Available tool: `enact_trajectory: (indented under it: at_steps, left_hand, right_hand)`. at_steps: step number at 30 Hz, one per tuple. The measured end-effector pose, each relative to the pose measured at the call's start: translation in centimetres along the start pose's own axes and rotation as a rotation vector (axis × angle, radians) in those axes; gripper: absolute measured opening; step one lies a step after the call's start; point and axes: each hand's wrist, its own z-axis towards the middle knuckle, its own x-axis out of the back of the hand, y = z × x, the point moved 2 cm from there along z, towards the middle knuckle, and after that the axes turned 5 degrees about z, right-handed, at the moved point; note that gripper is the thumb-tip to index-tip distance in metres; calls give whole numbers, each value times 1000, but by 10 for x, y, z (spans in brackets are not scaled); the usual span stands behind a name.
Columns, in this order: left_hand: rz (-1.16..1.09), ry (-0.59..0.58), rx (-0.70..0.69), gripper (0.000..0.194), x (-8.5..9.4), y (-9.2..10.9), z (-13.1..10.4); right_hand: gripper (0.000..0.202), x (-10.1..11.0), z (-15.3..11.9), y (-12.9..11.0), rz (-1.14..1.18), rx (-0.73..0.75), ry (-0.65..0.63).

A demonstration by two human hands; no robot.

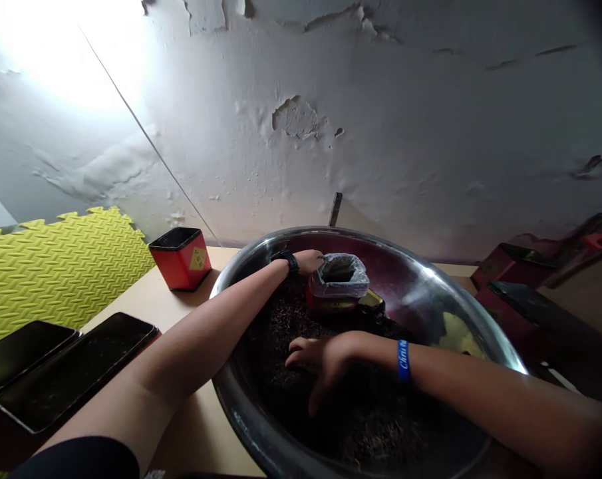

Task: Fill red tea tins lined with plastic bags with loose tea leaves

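1. Box with a plastic liner: the red box stands inside the metal bowl, just above the middle of the frame, its clear plastic liner folded out over the rim and its mouth facing up.
2. At that box's left edge is the left hand, its fingers bent at the liner; I cannot tell whether they pinch it or only touch. A black watch is on the wrist.
3. Near the middle of the frame, the right hand is open and empty, fingers loosely bent and thumb apart, low over dark dry leaves; I cannot tell whether it touches them. A blue wristband circles that wrist.
4. Just beside the lined box, on its right, lies a gold-coloured piece.
5. Around all this is the wide metal bowl, on a pale table.
6. Left of the bowl stands another red box, upright and open; two dark boxes lie in the lower left.
7. A yellow foam mat fills the middle left, more red boxes stand in shadow at the right, and a peeling wall spans the top.
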Motion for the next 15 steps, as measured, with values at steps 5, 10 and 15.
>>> enact_trajectory:
  at_steps: [5, 10, 15]
  left_hand:
    - [39, 1, -21, 31, 1, 1, 0]
    - [66, -5, -36, 31, 0, 1, 2]
    - [65, 3, -18, 31, 1, 2, 1]
  right_hand:
    - [95, -16, 5, -1, 132, 38, -253]
    - [70, -4, -7, -13, 135, 118, -221]
    - [49, 37, -35, -20, 102, 220, 94]
